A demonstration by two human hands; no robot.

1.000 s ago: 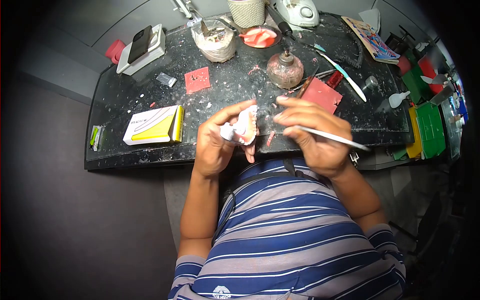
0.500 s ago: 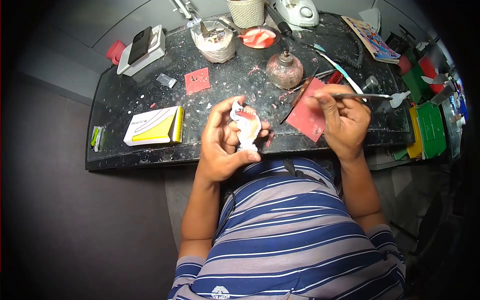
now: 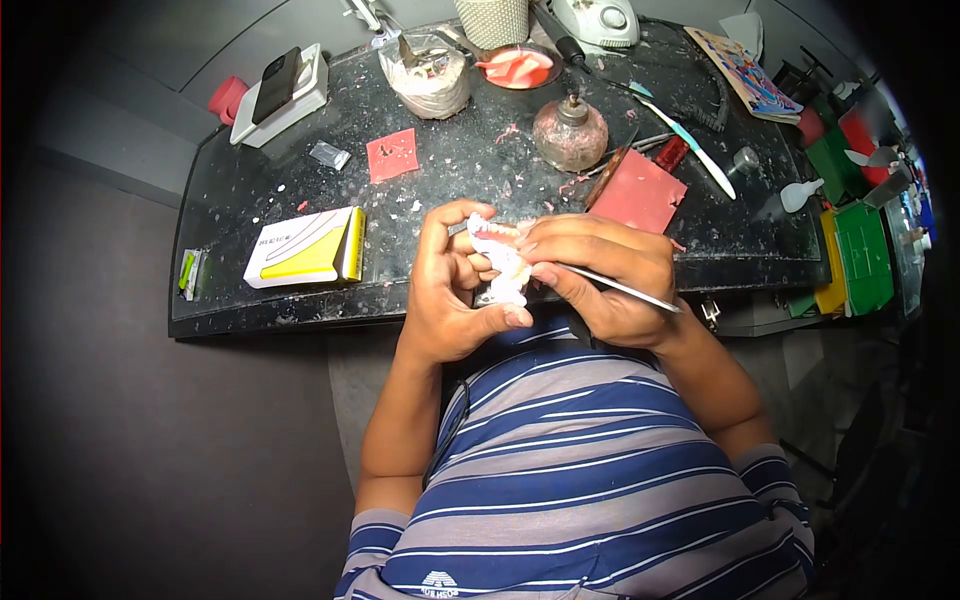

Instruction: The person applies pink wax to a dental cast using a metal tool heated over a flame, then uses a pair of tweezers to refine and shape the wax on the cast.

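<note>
My left hand (image 3: 448,285) is closed around a white dental cast (image 3: 505,270) that carries pink wax and a row of teeth. It holds the cast just in front of the bench edge. My right hand (image 3: 610,275) pinches a slim metal wax carving tool (image 3: 625,290), its handle pointing down to the right. The fingers of that hand meet the right side of the cast and hide the tool's working tip. Behind my right hand, a pink wax sheet (image 3: 640,190) lies on the dark bench.
A glass spirit burner (image 3: 570,135) stands behind the hands. A yellow-and-white box (image 3: 307,247) and a small wax square (image 3: 392,156) lie to the left. Further back are a plastic-lined tub (image 3: 430,85) and a dish of pink wax (image 3: 518,67). A toothbrush (image 3: 700,155) lies at right.
My right hand has swung left and down from over the wax sheet to the cast, bringing the carving tool with it. My left hand still holds the cast in nearly the same place.
</note>
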